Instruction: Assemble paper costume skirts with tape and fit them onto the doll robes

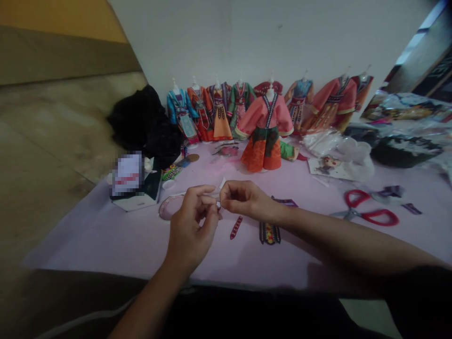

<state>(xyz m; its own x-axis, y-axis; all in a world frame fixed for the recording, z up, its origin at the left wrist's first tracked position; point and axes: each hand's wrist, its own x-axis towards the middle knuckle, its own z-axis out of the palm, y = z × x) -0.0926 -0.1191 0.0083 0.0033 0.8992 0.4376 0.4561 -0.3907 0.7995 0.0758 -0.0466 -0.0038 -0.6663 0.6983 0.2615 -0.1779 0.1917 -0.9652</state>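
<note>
My left hand [194,221] and my right hand [243,200] meet above the middle of the table, fingertips pinched close together. Between them is a tiny pale and dark red piece [218,205], too small to make out well. On the table just below lies a narrow red patterned strip [236,228]. A dark trimmed piece with a yellow and red centre [270,233] lies under my right forearm, with a purple strip [287,202] beyond it. Partly behind my left hand is a round, pale-rimmed item [164,207].
Red-handled scissors [353,213] lie at the right beside fabric scraps [391,192]. Small dressed mannequins stand along the wall, a pink and orange one [270,127] foremost. A box [137,200] and black cloth [144,122] are at the left; plastic bags [325,141] lie back right.
</note>
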